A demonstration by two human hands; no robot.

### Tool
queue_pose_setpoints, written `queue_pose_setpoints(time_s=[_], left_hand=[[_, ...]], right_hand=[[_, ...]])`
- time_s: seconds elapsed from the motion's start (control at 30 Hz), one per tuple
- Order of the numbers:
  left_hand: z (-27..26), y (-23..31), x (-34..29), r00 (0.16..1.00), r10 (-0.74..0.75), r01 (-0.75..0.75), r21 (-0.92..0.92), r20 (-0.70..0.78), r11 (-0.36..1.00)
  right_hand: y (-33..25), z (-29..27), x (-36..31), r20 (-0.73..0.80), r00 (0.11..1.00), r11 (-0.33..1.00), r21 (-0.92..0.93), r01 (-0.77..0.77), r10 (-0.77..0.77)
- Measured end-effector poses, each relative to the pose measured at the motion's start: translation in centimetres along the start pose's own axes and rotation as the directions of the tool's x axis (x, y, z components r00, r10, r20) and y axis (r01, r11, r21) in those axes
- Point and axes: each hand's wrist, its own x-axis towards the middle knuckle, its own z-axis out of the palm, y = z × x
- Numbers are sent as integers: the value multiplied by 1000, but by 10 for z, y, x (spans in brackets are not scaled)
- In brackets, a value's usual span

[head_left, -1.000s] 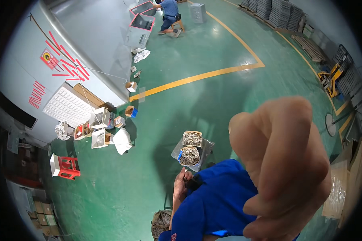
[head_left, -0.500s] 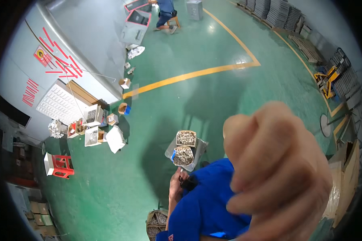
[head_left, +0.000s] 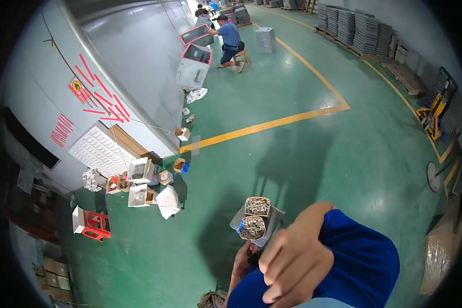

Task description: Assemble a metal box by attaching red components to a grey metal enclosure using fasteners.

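Two small open boxes stand in front of me on a grey, plastic-covered surface (head_left: 273, 224). Small metal-looking pieces fill the far box (head_left: 257, 206) and the near box (head_left: 252, 227), which has a blue patch on its left side. Just below the near box is my left hand (head_left: 241, 261), its fingers curled by a dark object; what they grip is partly hidden. My right hand (head_left: 296, 264) hangs closer to the camera, over my blue clothing, with fingers curled in and nothing visible in them. It covers part of the area right of the boxes.
A sack of similar pieces (head_left: 212, 299) sits at the lower edge. To the left are a red stool (head_left: 96, 226), a white container (head_left: 168, 201) and several small boxes. Farther off, a person (head_left: 230, 38) sits by grey bins (head_left: 192, 74). A yellow pallet truck (head_left: 432, 115) stands right.
My right hand has dropped from close before the camera to lower down, uncovering the floor on the right. The view has shifted, so the boxes appear farther right and lower.
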Motion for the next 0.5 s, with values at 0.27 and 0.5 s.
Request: queue_pose_setpoints(time_s=[0.27, 0.5], left_hand=[[17, 3, 9, 993, -114, 114, -51, 2, 992], [20, 1, 28, 991, -128, 129, -33, 28, 991]], right_hand=[[-1, -4, 7, -140, 975, 960, 199, 196, -170], [-7, -17, 0, -223, 953, 947, 199, 251, -206]])
